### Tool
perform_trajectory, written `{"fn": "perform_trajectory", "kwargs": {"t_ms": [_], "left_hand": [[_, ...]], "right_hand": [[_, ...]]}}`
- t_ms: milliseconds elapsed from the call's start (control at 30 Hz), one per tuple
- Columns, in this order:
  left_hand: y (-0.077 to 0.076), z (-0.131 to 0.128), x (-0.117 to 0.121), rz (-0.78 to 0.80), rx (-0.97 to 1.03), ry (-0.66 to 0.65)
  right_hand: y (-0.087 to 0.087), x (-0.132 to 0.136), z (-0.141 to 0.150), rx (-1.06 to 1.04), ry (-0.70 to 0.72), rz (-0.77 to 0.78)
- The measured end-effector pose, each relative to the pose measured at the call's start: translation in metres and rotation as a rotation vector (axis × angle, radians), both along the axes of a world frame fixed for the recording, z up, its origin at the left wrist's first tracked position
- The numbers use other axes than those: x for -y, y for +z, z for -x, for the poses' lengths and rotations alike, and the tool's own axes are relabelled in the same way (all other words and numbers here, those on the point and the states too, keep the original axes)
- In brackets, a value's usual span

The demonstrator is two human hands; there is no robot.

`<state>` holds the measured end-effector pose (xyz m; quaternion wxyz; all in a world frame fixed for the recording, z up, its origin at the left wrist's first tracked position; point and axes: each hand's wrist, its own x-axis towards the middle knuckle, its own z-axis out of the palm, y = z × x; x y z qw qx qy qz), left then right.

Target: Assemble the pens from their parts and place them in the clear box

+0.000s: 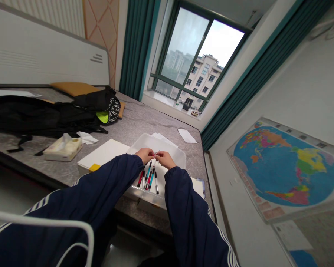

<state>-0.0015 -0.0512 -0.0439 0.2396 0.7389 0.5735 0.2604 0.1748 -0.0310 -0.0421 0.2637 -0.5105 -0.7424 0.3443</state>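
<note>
My left hand [145,155] and my right hand [165,159] meet above a translucent white plastic tray [181,155]. Both have their fingertips pinched on a thin pink-and-white pen part [156,153], mostly covered by the fingers. Below them, several pens [151,178] in red, teal, black and white lie side by side in the tray, pointing roughly toward me. The tray's front wall faces me, between my two dark blue sleeves.
Left of the tray are a white box [104,152] with a yellow patch, a tissue box [63,149] and a black backpack [44,115]. Paper sheets [187,135] lie behind on the grey table [144,116]. A white curved tube [44,221] crosses the lower left.
</note>
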Motion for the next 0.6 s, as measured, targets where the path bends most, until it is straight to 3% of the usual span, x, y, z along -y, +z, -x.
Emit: {"fn": "perform_trajectory", "kwargs": {"t_ms": [233, 400, 600], "left_hand": [[0.002, 0.0, 0.001, 0.016, -0.006, -0.009], [0.004, -0.001, 0.003, 0.011, -0.004, -0.007], [0.003, 0.0, 0.003, -0.01, -0.002, 0.003]], "right_hand": [[0.01, 0.005, 0.001, -0.195, 0.042, -0.063], [0.02, 0.001, -0.002, -0.276, -0.232, -0.188], [0.018, -0.003, -0.012, 0.026, -0.465, -0.251]]}}
